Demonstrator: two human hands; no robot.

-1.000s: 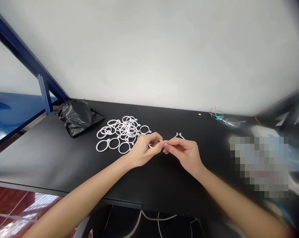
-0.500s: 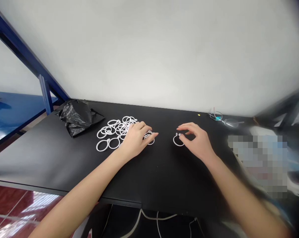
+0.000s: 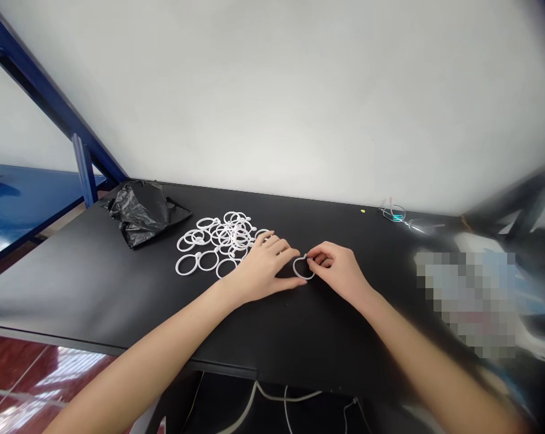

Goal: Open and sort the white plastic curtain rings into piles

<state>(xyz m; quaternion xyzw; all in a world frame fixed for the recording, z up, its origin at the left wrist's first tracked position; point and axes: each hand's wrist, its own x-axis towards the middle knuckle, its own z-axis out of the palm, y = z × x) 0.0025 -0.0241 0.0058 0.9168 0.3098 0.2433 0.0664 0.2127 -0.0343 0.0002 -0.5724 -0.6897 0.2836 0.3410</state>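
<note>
A white shower curtain ring [image 3: 295, 270] with small knobs at its opening is low over the black tabletop. My right hand [image 3: 338, 265] is closed, thumb and fingertips pinching the ring at its top right, by the knobs. From the left, my left hand [image 3: 267, 265] reaches to the same ring with thumb and fingers spread; the fingertips are at its left and lower edges, and whether they touch it I cannot tell. A loose pile of similar white rings [image 3: 208, 260] lies left of my left hand, partly behind it.
A crumpled black plastic bag [image 3: 141, 214] lies at the back left of the black table [image 3: 119, 289]. Eyeglasses [image 3: 393, 214] rest near the wall at the back right. Toward the right edge is a blurred, pixelated package [image 3: 471, 307]. Cables [image 3: 286, 398] hang below the front edge.
My right hand has moved left and slightly toward me with the ring, its fingers closing into a pinch. My left hand has shifted right, away from the pile, and opened around the ring's left side.
</note>
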